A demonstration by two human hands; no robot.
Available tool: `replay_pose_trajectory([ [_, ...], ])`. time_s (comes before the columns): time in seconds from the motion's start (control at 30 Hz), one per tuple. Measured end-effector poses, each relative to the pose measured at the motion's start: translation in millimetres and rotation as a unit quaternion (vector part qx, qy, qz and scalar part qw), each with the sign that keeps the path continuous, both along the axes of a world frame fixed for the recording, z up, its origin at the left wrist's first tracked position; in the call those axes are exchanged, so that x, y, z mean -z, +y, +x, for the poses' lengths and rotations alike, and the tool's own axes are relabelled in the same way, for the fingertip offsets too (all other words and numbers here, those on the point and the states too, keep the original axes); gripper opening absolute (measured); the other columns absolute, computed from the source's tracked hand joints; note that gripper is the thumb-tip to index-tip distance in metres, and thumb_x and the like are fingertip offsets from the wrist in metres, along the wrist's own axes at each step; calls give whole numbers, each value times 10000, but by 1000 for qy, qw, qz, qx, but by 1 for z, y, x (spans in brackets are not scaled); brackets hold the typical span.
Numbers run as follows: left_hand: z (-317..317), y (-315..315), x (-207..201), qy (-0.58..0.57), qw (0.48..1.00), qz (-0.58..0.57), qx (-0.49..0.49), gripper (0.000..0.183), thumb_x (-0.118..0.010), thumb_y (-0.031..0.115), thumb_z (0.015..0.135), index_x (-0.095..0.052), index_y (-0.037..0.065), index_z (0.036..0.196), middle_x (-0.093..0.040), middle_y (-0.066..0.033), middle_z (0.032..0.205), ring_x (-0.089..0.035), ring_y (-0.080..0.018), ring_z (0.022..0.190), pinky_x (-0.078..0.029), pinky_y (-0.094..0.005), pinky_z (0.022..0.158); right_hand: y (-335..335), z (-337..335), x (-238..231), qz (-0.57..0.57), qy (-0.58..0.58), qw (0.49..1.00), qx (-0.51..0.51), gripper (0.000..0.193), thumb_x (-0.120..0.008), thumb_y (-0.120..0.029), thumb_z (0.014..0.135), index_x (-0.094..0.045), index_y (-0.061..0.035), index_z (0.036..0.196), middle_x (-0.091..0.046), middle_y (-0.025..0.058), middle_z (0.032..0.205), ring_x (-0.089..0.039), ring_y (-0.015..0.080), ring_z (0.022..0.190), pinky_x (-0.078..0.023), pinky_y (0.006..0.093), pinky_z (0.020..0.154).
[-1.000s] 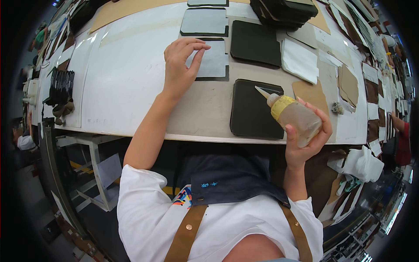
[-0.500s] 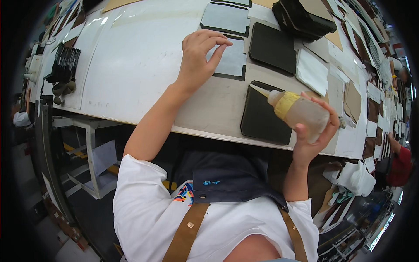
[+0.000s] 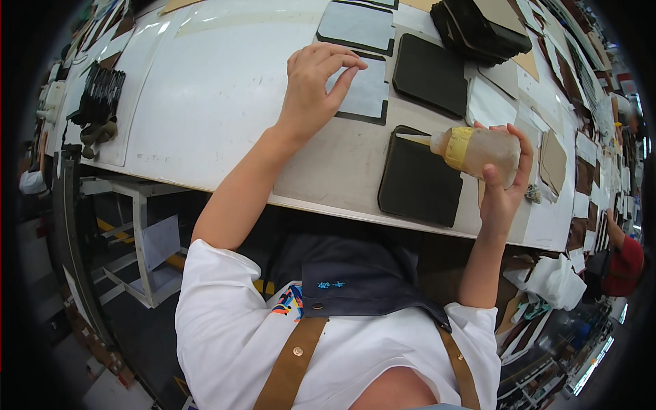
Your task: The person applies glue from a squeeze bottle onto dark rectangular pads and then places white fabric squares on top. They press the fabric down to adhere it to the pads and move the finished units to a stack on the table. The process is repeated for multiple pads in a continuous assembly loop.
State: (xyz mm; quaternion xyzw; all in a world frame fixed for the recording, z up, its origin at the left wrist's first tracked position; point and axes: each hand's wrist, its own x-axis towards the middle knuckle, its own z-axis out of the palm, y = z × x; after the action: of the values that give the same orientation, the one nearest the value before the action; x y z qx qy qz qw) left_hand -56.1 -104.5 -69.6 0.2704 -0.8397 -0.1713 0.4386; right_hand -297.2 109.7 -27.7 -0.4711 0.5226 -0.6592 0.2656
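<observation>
My right hand (image 3: 504, 181) is wrapped round a cloudy plastic squeeze bottle (image 3: 488, 154) with yellow tape round its shoulder. The bottle lies nearly level, its thin pointed nozzle aimed left across the top of a black rounded panel (image 3: 418, 181) near the table's front edge. Whether the tip touches the panel I cannot tell. My left hand (image 3: 318, 82) is over a pale grey-blue panel with a black border (image 3: 365, 96), thumb and forefinger tips together in a pinch; nothing shows between them. A second black panel (image 3: 430, 75) lies farther back.
Another bordered grey-blue panel (image 3: 355, 27) lies behind. A tall stack of black pieces (image 3: 478, 31) stands at the back right, near white sheets (image 3: 488, 102) and tan card (image 3: 552, 160). Dark pieces (image 3: 102, 96) bunch at the far left. A person in red (image 3: 625, 266) is at the right.
My right hand has moved up and slightly right, and the bottle has swung closer to level, its nozzle lower over the black panel. My left hand has barely shifted.
</observation>
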Motion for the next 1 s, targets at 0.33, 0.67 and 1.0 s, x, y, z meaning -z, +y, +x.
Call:
replay_pose_trajectory([
  [0.33, 0, -2, 2, -14, 1000, -11, -4, 114, -664, 89, 941, -760, 117, 997, -724, 1, 1092, -603, -222, 1153, -362, -396, 1059, 6, -1, -4, 11, 10, 999, -32, 713, -830, -278, 835, -476, -18, 1397, -581, 127, 1182, -650, 350, 1159, -509, 490, 1043],
  [0.67, 1, -1, 3, -30, 999, -11, -10, 136, -654, 101, 951, -767, 129, 1020, -728, 4, 1097, -602, -215, 1158, -361, -392, 1067, 32, 10, -4, 47, -2, 995, -88, 790, -816, -384, 816, -459, -11, 1413, -556, 151, 1198, -640, 365, 1140, -498, 546, 1045],
  [1.0, -3, -3, 3, -28, 1000, -8, -5, 134, -645, 75, 947, -760, 110, 1005, -733, -11, 1100, -609, -219, 1149, -398, -380, 1044, 60, -59, 15, -87, -554, 827, -25, 935, -795, -466, 846, -360, 40, 1502, -332, 270, 1577, -351, 391, 1476, -422, 513, 1173],
])
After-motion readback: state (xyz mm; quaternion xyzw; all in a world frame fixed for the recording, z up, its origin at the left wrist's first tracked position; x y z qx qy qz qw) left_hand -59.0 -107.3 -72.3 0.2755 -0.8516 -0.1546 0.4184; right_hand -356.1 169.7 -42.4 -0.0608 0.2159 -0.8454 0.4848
